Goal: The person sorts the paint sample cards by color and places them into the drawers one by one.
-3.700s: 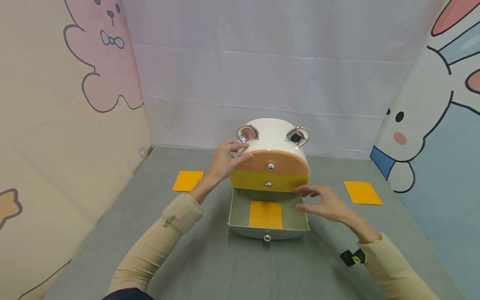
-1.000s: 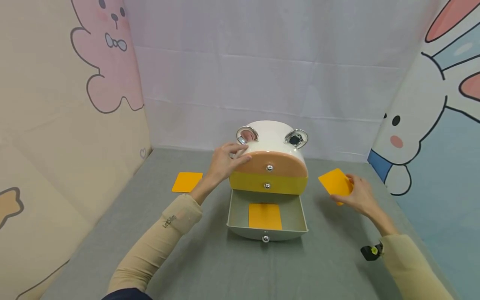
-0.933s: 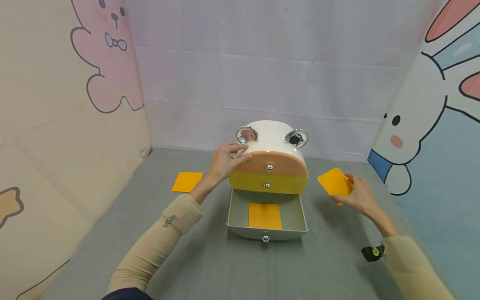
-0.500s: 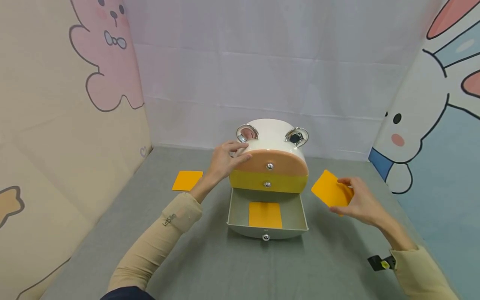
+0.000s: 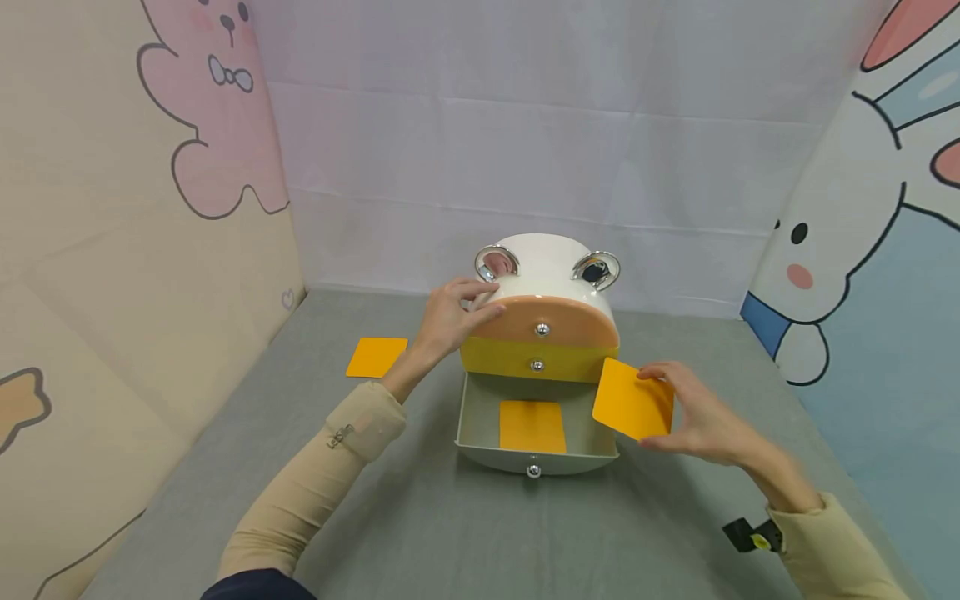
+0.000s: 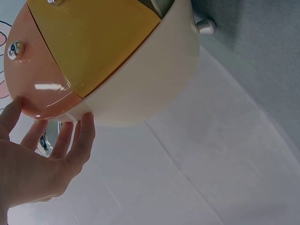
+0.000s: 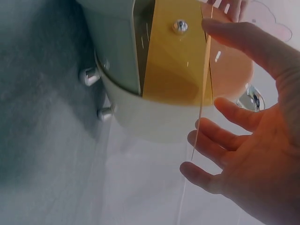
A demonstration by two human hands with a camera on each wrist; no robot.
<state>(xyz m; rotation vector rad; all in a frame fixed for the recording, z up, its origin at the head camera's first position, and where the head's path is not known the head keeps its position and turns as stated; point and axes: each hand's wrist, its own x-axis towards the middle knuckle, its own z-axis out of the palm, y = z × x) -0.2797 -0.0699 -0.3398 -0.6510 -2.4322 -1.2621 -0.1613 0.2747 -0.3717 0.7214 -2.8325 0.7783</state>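
Note:
A small drawer cabinet (image 5: 543, 260) with a white shell and two shiny eye-like rings stands on the table. Its grey-green bottom drawer (image 5: 478, 421) is pulled out with an orange card (image 5: 532, 427) lying inside, while the yellow (image 5: 491, 357) and peach (image 5: 513, 321) drawers are closed. My left hand (image 5: 447, 317) touches the cabinet's upper left corner, thumb on the peach front and fingers along the shell. Between thumb and fingers my right hand (image 5: 705, 421) pinches a second orange card (image 5: 633, 402), tilted over the open drawer's right edge. The right wrist view shows this card (image 7: 205, 79) edge-on.
Another orange card (image 5: 375, 357) lies on the grey table (image 5: 420, 533), left of the cabinet and beside my left forearm. A white curtain (image 5: 465, 150) hangs behind, and printed panels with cartoon animals stand at both sides.
The right hand has taken the orange card from the table's right side and carried it left to the open drawer. The left hand has stayed on the cabinet.

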